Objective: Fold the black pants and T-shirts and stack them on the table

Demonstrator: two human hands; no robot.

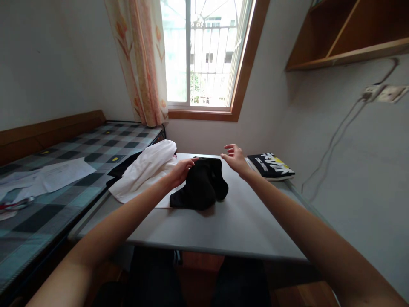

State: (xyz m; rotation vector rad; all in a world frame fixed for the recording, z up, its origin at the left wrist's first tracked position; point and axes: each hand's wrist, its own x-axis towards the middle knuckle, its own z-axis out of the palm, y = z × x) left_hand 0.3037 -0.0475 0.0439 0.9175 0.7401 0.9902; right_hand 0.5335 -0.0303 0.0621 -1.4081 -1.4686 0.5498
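Note:
A crumpled black garment (202, 184) lies on the grey table (243, 221), near its far side. My left hand (182, 169) rests on the garment's left edge with fingers curled onto the cloth. My right hand (235, 158) hovers just right of the garment, fingers spread and holding nothing. A white garment (147, 169) lies heaped to the left of the black one, partly under it.
A folded black item with white and yellow print (271, 165) sits at the table's far right corner by the wall. A bed with a checked cover (64, 179) and papers (47, 177) stands to the left. Window, curtain and a wall shelf are beyond.

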